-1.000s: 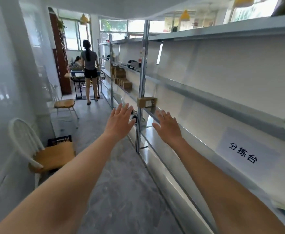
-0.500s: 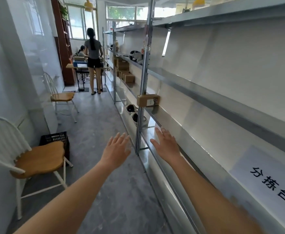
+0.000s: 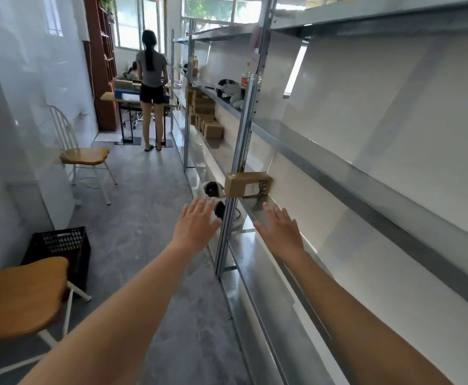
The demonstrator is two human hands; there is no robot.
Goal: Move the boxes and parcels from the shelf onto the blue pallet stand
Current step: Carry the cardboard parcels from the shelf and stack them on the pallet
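Both arms reach forward along the metal shelf (image 3: 338, 173). The left hand (image 3: 196, 226) and right hand (image 3: 281, 232) are empty, fingers spread flat, short of the cardboard box (image 3: 248, 184) standing behind the upright post (image 3: 241, 151), which partly hides it.

A wooden-seated chair (image 3: 19, 298) with white legs stands at the near left on the grey floor (image 3: 144, 195). Just behind it sits a black slatted crate (image 3: 60, 245). Farther along the left wall is a second chair (image 3: 84, 155) of the same kind. At the far end a person (image 3: 151, 87) in a grey top and dark shorts stands with their back turned at a bench (image 3: 121, 98). A tall brown bookcase (image 3: 100, 65) rises at the far left, with bright windows (image 3: 132, 20) behind.
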